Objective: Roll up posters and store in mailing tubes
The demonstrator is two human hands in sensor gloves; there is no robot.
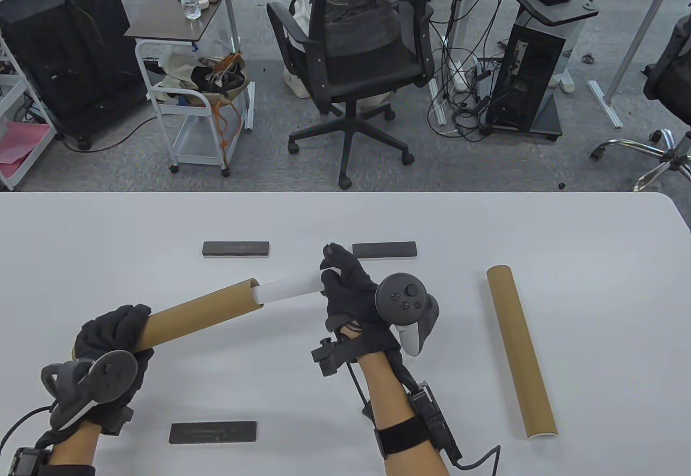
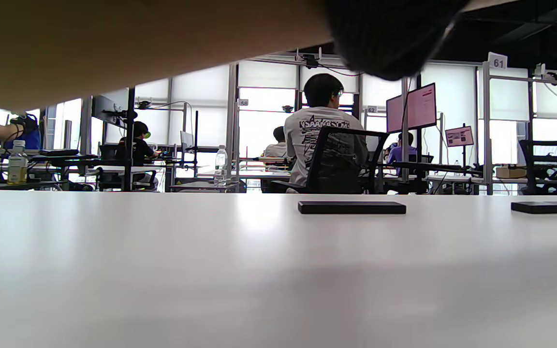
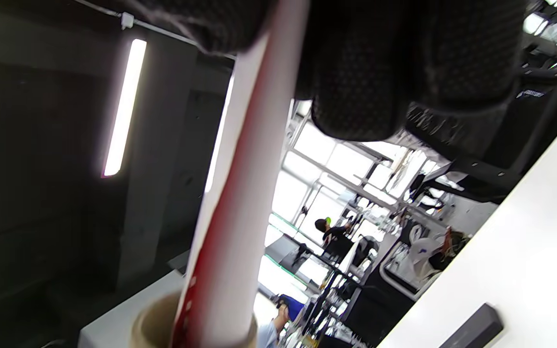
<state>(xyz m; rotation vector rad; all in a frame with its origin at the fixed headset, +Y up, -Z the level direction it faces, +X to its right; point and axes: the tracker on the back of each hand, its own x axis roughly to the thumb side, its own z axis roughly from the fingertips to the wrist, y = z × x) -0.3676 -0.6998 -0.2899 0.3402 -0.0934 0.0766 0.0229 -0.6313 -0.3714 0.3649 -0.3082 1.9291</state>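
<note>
My left hand (image 1: 110, 335) grips the near end of a brown cardboard mailing tube (image 1: 202, 311) and holds it raised over the table, its open end pointing right. A rolled white poster (image 1: 289, 288) sticks partly out of that open end. My right hand (image 1: 345, 292) grips the poster's free end. In the right wrist view the poster (image 3: 240, 193), with a red edge, runs down into the tube mouth (image 3: 148, 326). In the left wrist view the tube (image 2: 114, 38) crosses the top. A second brown tube (image 1: 519, 349) lies on the table at the right.
Three dark flat weights lie on the white table (image 1: 81, 238): one at back left (image 1: 236, 249), one behind my right hand (image 1: 384, 250), one near the front (image 1: 212, 433). An office chair (image 1: 359, 60) with a seated person stands beyond the table's far edge.
</note>
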